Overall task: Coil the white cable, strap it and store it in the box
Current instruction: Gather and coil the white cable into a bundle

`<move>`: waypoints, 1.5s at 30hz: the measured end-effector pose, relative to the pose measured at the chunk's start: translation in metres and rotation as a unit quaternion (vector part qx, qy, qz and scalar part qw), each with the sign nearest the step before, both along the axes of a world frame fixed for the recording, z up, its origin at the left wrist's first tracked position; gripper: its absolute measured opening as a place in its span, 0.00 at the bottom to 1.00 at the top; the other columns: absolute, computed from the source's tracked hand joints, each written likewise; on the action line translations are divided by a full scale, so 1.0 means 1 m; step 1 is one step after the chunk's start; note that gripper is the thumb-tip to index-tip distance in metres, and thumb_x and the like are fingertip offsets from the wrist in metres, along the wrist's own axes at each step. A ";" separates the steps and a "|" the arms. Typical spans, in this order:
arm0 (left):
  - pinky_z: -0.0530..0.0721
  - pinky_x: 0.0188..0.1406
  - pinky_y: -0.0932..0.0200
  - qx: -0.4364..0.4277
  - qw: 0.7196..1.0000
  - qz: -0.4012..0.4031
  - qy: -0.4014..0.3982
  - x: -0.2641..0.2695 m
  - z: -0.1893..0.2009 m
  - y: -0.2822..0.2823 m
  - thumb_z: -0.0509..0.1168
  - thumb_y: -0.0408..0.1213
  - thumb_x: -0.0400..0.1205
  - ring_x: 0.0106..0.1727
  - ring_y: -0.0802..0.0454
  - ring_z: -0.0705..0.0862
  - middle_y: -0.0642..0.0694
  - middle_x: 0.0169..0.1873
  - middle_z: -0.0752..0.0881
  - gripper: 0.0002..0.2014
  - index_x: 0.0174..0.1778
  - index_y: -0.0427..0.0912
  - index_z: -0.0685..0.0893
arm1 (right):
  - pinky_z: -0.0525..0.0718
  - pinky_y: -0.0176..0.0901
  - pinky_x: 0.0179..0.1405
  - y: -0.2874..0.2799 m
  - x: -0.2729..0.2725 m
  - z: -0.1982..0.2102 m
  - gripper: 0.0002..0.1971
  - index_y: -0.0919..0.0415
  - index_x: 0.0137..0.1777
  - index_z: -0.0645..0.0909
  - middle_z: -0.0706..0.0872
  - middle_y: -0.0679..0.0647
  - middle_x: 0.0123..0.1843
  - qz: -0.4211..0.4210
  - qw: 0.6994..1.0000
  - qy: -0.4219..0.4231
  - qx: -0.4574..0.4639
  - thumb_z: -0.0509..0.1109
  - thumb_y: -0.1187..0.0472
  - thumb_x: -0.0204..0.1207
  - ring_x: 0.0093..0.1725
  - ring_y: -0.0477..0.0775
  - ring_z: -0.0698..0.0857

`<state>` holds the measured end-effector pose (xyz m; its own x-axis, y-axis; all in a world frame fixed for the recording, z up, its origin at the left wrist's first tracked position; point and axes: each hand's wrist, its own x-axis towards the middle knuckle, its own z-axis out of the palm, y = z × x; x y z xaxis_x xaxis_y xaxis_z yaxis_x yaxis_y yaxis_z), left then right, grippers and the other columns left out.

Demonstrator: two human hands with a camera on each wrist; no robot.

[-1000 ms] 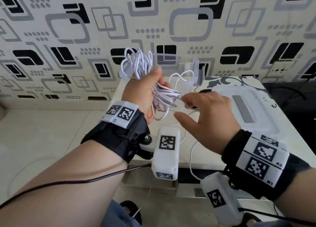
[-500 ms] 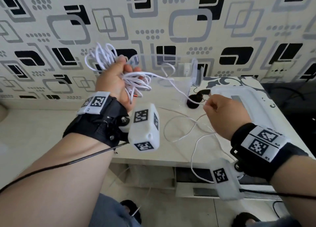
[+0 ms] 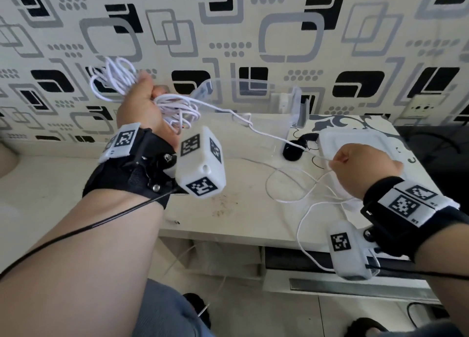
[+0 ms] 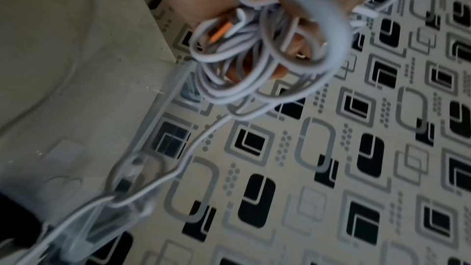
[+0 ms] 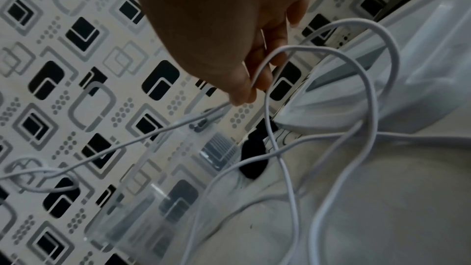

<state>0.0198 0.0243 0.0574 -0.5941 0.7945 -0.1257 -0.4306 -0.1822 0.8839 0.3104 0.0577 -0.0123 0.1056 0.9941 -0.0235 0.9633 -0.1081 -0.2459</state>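
Observation:
My left hand (image 3: 148,95) is raised at the left and grips a bundle of white cable (image 3: 114,83) loops. The left wrist view shows the coil (image 4: 267,57) wrapped round the curled fingers, with an orange-tipped plug inside it. One strand (image 3: 256,130) runs taut across the clear plastic box (image 3: 291,103) to my right hand (image 3: 336,160), which pinches it between thumb and fingers (image 5: 242,94). Slack cable (image 3: 291,184) lies in loops on the table and hangs over the front edge. A black strap (image 3: 293,152) lies beside the box.
A white lid (image 3: 360,137) lies on the table (image 3: 228,209) at the back right, behind my right hand. The patterned wall stands right behind the table. A wall socket (image 3: 421,108) is at the far right. Open shelves sit under the tabletop.
My hands have drawn apart: the left went left with the coil, the right went right and down to the lid. The strand between them is now stretched out.

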 end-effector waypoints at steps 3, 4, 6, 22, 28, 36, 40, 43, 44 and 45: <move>0.86 0.45 0.43 -0.012 1.000 0.008 -0.021 0.002 -0.006 0.000 0.60 0.46 0.84 0.40 0.42 0.80 0.39 0.35 0.74 0.20 0.27 0.43 0.67 | 0.68 0.55 0.60 -0.001 -0.002 0.001 0.08 0.48 0.43 0.79 0.84 0.53 0.46 0.007 0.999 -0.023 -0.039 0.58 0.54 0.77 0.52 0.61 0.79; 0.85 0.43 0.45 -0.005 1.000 0.001 -0.022 0.008 -0.008 0.001 0.60 0.45 0.84 0.36 0.43 0.80 0.41 0.31 0.74 0.20 0.26 0.43 0.67 | 0.68 0.55 0.60 -0.003 -0.006 0.000 0.09 0.48 0.46 0.80 0.84 0.52 0.46 0.019 0.998 -0.030 -0.052 0.58 0.55 0.76 0.53 0.60 0.78; 0.80 0.33 0.52 0.005 1.000 -0.012 -0.006 0.023 -0.012 0.003 0.61 0.44 0.83 0.23 0.48 0.75 0.48 0.21 0.71 0.22 0.23 0.44 0.66 | 0.67 0.55 0.61 -0.008 -0.015 -0.001 0.11 0.48 0.49 0.80 0.85 0.51 0.47 0.044 0.996 -0.045 -0.061 0.57 0.56 0.75 0.55 0.59 0.78; 0.79 0.33 0.53 0.039 0.975 -0.217 -0.012 0.101 -0.031 -0.005 0.62 0.40 0.83 0.18 0.55 0.77 0.52 0.14 0.72 0.24 0.18 0.44 0.73 | 0.76 0.53 0.60 -0.036 -0.060 0.014 0.14 0.56 0.54 0.80 0.86 0.50 0.51 0.171 0.973 0.157 0.013 0.64 0.48 0.76 0.55 0.57 0.81; 0.79 0.37 0.51 0.046 0.972 -0.229 0.003 0.102 -0.030 -0.004 0.61 0.40 0.84 0.18 0.55 0.78 0.53 0.13 0.73 0.30 0.11 0.48 0.74 | 0.70 0.28 0.20 -0.028 -0.050 0.009 0.10 0.60 0.36 0.82 0.81 0.44 0.27 0.140 0.960 0.242 -0.009 0.63 0.59 0.76 0.26 0.43 0.75; 0.81 0.38 0.51 0.033 0.990 -0.134 -0.031 0.056 -0.013 0.001 0.61 0.47 0.84 0.18 0.53 0.78 0.51 0.15 0.75 0.23 0.23 0.43 0.69 | 0.82 0.48 0.50 -0.027 -0.042 0.008 0.05 0.50 0.37 0.80 0.86 0.46 0.38 0.155 0.974 0.163 -0.038 0.66 0.57 0.73 0.45 0.53 0.84; 0.82 0.27 0.59 0.021 0.998 -0.057 0.004 0.029 0.001 -0.004 0.58 0.48 0.85 0.20 0.52 0.78 0.50 0.20 0.75 0.22 0.26 0.43 0.68 | 0.77 0.55 0.62 -0.028 -0.039 0.008 0.06 0.51 0.46 0.82 0.85 0.48 0.48 0.178 0.979 -0.007 -0.097 0.63 0.56 0.75 0.53 0.55 0.82; 0.83 0.23 0.60 0.018 1.000 -0.022 0.004 0.004 0.007 -0.006 0.57 0.49 0.85 0.26 0.49 0.79 0.49 0.26 0.73 0.22 0.26 0.45 0.67 | 0.76 0.56 0.63 -0.027 -0.035 0.003 0.06 0.50 0.46 0.80 0.84 0.48 0.50 0.147 0.983 -0.010 -0.106 0.62 0.57 0.75 0.53 0.55 0.81; 0.85 0.26 0.58 0.020 1.000 -0.018 0.000 0.000 0.006 -0.006 0.57 0.50 0.85 0.26 0.48 0.79 0.48 0.25 0.73 0.22 0.26 0.45 0.67 | 0.77 0.55 0.62 -0.026 -0.034 0.003 0.05 0.50 0.44 0.80 0.84 0.48 0.50 0.135 0.986 0.013 -0.097 0.62 0.57 0.74 0.52 0.55 0.81; 0.87 0.33 0.53 0.021 1.000 -0.016 -0.004 0.000 0.003 -0.007 0.57 0.50 0.85 0.25 0.48 0.79 0.48 0.23 0.72 0.23 0.25 0.45 0.67 | 0.78 0.54 0.60 -0.025 -0.033 0.003 0.04 0.51 0.43 0.79 0.85 0.49 0.49 0.128 0.987 0.039 -0.087 0.63 0.58 0.74 0.51 0.56 0.81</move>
<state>0.0198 0.0173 0.0606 -0.5671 0.8181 -0.0957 -0.4434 -0.2053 0.8725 0.2776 0.0329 -0.0093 -0.1575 0.9682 -0.1943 0.9435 0.0894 -0.3192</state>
